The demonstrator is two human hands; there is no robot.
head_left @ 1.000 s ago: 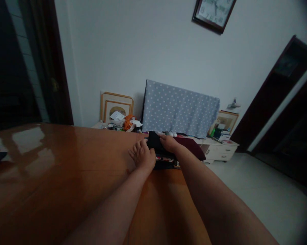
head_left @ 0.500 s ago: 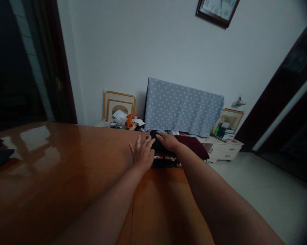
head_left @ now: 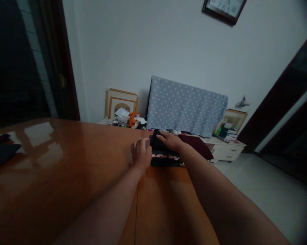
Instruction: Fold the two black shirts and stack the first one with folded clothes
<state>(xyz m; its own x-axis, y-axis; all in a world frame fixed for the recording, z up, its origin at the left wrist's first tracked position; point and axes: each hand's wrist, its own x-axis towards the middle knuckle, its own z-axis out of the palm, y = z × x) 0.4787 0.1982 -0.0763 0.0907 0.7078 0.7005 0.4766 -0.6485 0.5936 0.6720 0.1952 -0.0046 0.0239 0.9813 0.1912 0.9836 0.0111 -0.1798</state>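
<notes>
Dark cloth, nearly black, lies folded on top of a stack of folded textiles; the stack is the reference for all places below. One layer in its near face is pale with red patches. The stack rests on a glossy wooden table.

Right hand: palm down on top of the stack, fingers extended across the dark cloth. Whether the fingertips pinch any fabric, cannot tell. Left hand: at the left edge of the stack, fingers slightly apart and bent, nothing seen in the grasp. Contact between its thumb and the cloth edge: unclear.

Maroon cloth extends to the right of the stack, partly behind the right forearm; whether it forms one of the layers, cannot tell. Well apart, to the left of the stack, lies another dark textile. Beyond the stack: a dotted grey-blue cover.

Technique, as judged: light, even pressure from the right palm should keep the top fold flat without dragging it. The left hand works best as an upright guide along the side, squaring edges gently. Pushing hard sideways risks skewing the lower layers or rucking the top one.
</notes>
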